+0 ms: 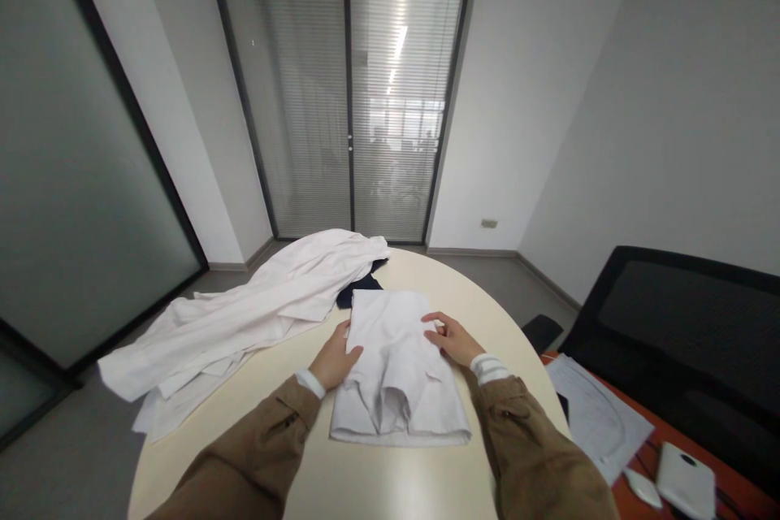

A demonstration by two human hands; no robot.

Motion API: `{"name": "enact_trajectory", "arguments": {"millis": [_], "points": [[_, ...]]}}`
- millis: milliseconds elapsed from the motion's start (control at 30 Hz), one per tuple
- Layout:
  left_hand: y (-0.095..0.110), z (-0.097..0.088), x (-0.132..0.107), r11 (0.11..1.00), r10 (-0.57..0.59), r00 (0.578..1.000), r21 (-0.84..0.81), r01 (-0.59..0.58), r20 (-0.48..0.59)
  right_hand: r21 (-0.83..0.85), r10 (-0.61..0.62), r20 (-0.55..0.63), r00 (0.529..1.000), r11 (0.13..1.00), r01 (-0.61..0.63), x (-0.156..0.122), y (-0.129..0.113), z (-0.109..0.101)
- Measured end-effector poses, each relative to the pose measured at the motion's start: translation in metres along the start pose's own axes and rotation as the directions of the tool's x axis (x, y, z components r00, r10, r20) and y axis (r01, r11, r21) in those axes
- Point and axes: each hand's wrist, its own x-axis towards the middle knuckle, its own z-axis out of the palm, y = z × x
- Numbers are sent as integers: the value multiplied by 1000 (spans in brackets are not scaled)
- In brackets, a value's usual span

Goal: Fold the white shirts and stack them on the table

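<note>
A folded white garment (396,341) lies on the round cream table (390,487) in front of me, its near part flared with creases and a raised fold in the middle. My left hand (334,357) grips its left edge, thumb on top and the other fingers partly hidden at the side. At the opposite edge, the fingers and thumb of my right hand (454,339) close on the cloth. Left of it a loose heap of white clothes (268,301) spreads across the table and hangs over its edge. Dark navy cloth (359,291) shows beside the heap.
To the right stands a black mesh chair (676,333). Near it, an orange-red surface (627,508) carries paper sheets (597,414), a white mouse (643,489) and a white device (686,479). Glass panels with blinds (347,106) are set in the wall behind the table.
</note>
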Motion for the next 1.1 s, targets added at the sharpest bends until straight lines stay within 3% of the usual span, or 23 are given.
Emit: {"name": "enact_trajectory", "arguments": {"millis": [133, 200, 267, 333, 467, 700, 800, 967, 1033, 1100], "points": [[-1, -15, 3, 973, -51, 955, -201, 114, 293, 73, 79, 91, 993, 994, -85, -3, 3, -10], [1, -18, 2, 955, -35, 927, -262, 142, 374, 69, 71, 122, 990, 994, -80, -4, 5, -12], [3, -18, -1, 960, -59, 939, -239, 146, 339, 53, 16, 114, 993, 998, -22, -4, 5, -11], [7, -14, -4, 977, -99, 967, -160, 139, 234, 30, -35, 87, 996, 999, 32, -4, 5, -10], [9, -12, -7, 995, -93, 990, -30, 97, 108, 12, -51, 125, 991, 999, 49, -6, -2, -9], [7, -23, -7, 997, -48, 948, -49, 67, 314, 40, 14, 298, 954, 999, -27, -17, -20, -11], [7, -21, -9, 997, -71, 963, 29, 66, 259, 50, -24, 279, 960, 999, 11, -14, -18, -9], [6, -18, -9, 992, -122, 977, 43, 116, 175, 43, -42, 125, 991, 998, 37, -8, -6, -7], [6, -20, -9, 993, -98, 956, -36, 112, 276, 30, -10, 178, 984, 1000, 5, -9, -6, -8], [6, -22, -9, 975, -26, 895, -186, 120, 446, 7, -4, 255, 967, 1000, 3, -11, -9, -10]]}}
